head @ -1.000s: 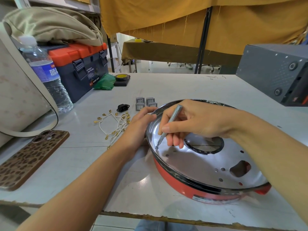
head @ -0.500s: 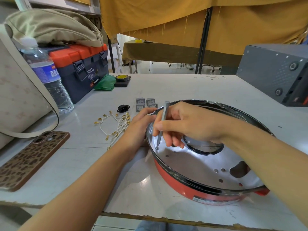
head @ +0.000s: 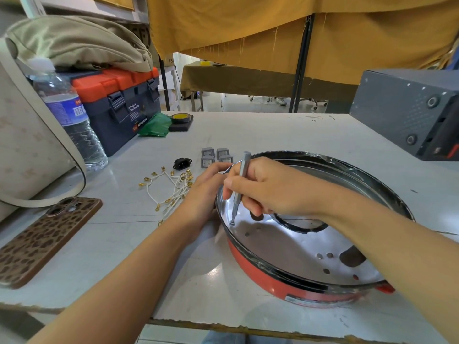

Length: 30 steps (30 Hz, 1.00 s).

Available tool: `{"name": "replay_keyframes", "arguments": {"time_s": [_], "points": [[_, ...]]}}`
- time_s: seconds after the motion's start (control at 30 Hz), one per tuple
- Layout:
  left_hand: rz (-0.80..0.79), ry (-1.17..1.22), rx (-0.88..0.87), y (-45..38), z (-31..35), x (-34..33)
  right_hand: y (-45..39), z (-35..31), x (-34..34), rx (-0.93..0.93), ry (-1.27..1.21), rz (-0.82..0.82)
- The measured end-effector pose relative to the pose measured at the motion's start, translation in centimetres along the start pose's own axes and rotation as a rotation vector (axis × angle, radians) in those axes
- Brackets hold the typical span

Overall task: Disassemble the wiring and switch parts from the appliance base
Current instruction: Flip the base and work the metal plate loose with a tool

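Appliance base (head: 310, 247), red shell with shiny metal pan, sits near the front edge of the white table (head: 260, 130), right of centre. My right hand (head: 270, 189) is closed around a slim grey screwdriver (head: 239, 187), shaft close to upright, tip seated on a small screw (head: 232, 222) at the pan's left inner wall. My left hand (head: 206, 187) is curled over the rim on the outside left, bracing the base; thumb and fingers grip the edge.

Removed parts lie left of the base: white wire leads with brass terminals (head: 171, 189), black power inlet socket (head: 182, 163), four grey rocker switches (head: 216, 156).

Judgement: this screw is the step in hand. To do it well I should hold the driver square to the screw head, press down firmly while turning, and clamp the rim so the base does not spin or slide. A tilted tip could cam out and scar the head.
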State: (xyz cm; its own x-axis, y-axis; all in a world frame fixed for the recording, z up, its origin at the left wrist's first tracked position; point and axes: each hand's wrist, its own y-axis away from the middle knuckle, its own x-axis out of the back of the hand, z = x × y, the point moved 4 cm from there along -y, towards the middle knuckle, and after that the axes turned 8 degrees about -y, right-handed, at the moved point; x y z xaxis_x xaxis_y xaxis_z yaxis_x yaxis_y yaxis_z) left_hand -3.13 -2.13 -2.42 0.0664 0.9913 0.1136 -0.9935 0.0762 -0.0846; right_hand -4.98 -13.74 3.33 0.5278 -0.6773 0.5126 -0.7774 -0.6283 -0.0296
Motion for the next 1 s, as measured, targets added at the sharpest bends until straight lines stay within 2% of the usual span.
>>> {"name": "replay_keyframes", "arguments": {"time_s": [0.17, 0.57, 1.0], "points": [[0.02, 0.012, 0.015, 0.0, 0.0, 0.0, 0.0, 0.5, 0.1, 0.008, 0.021, -0.02], [0.029, 0.027, 0.038, 0.1, 0.0, 0.0, 0.7, 0.2, 1.1, 0.012, -0.111, -0.116], [0.002, -0.051, -0.041, 0.1, 0.1, 0.1, 0.1, -0.2, 0.0, 0.069, -0.038, -0.03]]}}
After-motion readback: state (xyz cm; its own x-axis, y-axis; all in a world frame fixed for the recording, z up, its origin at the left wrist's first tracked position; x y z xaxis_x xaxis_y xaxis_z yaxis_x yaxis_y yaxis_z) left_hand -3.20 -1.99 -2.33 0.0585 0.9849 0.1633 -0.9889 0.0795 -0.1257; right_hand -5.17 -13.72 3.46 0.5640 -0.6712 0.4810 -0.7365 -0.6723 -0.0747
